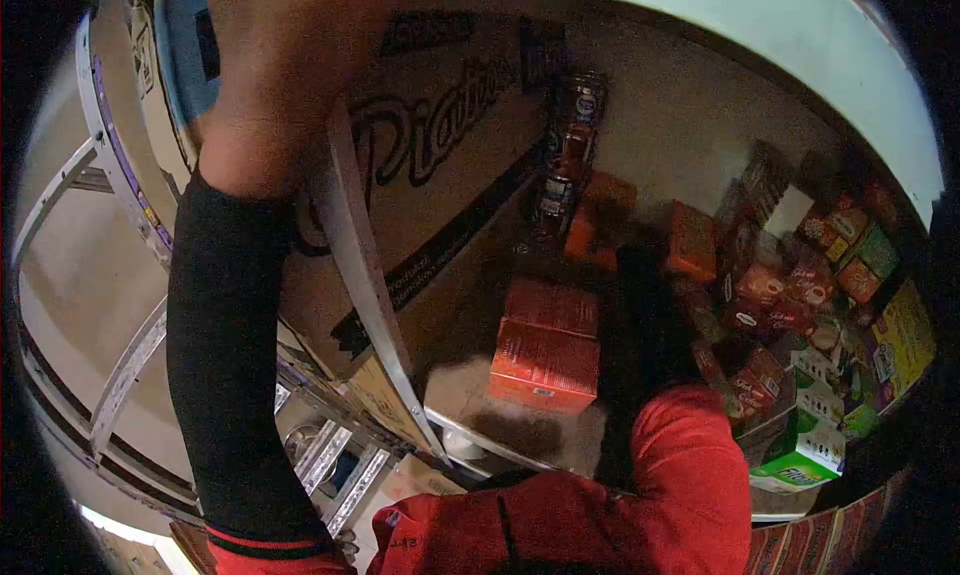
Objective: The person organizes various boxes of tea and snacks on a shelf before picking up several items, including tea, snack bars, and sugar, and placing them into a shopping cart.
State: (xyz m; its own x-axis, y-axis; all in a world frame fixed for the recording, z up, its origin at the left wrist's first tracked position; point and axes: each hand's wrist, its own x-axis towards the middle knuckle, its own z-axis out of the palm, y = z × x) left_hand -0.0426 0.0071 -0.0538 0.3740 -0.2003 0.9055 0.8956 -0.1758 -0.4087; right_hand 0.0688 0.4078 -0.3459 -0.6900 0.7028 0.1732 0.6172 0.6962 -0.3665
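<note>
My left hand [305, 50] is raised at the top edge of the view, next to the shelf's metal upright [365, 245]; its fingers are cut off and blurred. My right arm, in a black sleeve [650, 325], reaches deep into the shelf. At its end lies an orange-red shape [600, 215], too dark to tell whether it is a box or part of my hand. Just right of the sleeve stands an orange box [692, 240]. To its left, two red boxes [545, 360] sit one behind the other.
A large printed cardboard carton [430, 145] walls the left side. Dark jars or packs [570, 155] line up at the back. Several red boxes [790, 290] crowd the right, with a green-and-white box [800, 450] in front. A metal ladder-like frame [130, 375] stands at left.
</note>
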